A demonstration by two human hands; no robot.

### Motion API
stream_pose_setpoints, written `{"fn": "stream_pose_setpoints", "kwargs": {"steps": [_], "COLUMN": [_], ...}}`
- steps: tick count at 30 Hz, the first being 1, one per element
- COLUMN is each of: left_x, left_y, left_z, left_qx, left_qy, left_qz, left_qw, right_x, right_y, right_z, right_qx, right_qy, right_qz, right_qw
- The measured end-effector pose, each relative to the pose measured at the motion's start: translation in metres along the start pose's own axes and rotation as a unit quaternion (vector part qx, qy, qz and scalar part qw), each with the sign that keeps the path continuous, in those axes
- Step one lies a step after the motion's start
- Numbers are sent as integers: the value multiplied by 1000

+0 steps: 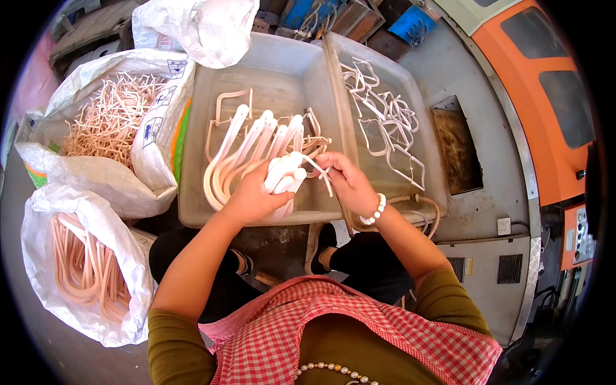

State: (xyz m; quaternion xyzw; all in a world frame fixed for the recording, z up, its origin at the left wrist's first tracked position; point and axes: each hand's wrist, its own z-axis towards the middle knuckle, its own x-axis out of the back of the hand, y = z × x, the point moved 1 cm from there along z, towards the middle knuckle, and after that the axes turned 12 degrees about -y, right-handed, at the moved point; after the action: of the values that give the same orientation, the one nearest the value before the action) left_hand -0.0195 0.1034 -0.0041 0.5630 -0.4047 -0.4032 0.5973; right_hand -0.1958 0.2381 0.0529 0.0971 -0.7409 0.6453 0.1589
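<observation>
My left hand [251, 196] is closed round a bundle of smooth, pale pink curved plastic pieces [221, 170]. They bend like hooks, with rounded ends pointing away from me and whiter ends bunched above my fist. Close by on the right, my right hand [351, 184] pinches a thin white plastic strip [313, 164] that bends down from the bundle's white ends. Whether the strip is still joined to them, I cannot tell. Both hands are over the near part of a grey plastic tub [199, 128], where thin, bent plastic scraps [224, 96] lie behind the bundle.
To the right, another shallow tub [410, 115] holds thin white bent strips [385, 119]. At left stand a woven sack [90, 176] of thin scraps and a white bag [38, 256] of curved pink pieces. An orange machine [536, 83] is at far right.
</observation>
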Motion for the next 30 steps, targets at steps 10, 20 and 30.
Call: {"fn": "stream_pose_setpoints", "kwargs": {"steps": [10,20,30], "left_x": [-4,16,40], "left_y": [10,3,7], "left_z": [-7,14,20], "left_qx": [32,-25,45], "left_qy": [-65,145,147], "left_qz": [227,277,-467], "left_qw": [971,949,871], "right_x": [5,-38,20], "right_y": [-12,-48,-136], "right_z": [0,-56,132], "right_qx": [-36,-87,377], "right_qy": [153,-84,121], "right_qz": [-449,354,-126], "right_qw": [880,927,910]}}
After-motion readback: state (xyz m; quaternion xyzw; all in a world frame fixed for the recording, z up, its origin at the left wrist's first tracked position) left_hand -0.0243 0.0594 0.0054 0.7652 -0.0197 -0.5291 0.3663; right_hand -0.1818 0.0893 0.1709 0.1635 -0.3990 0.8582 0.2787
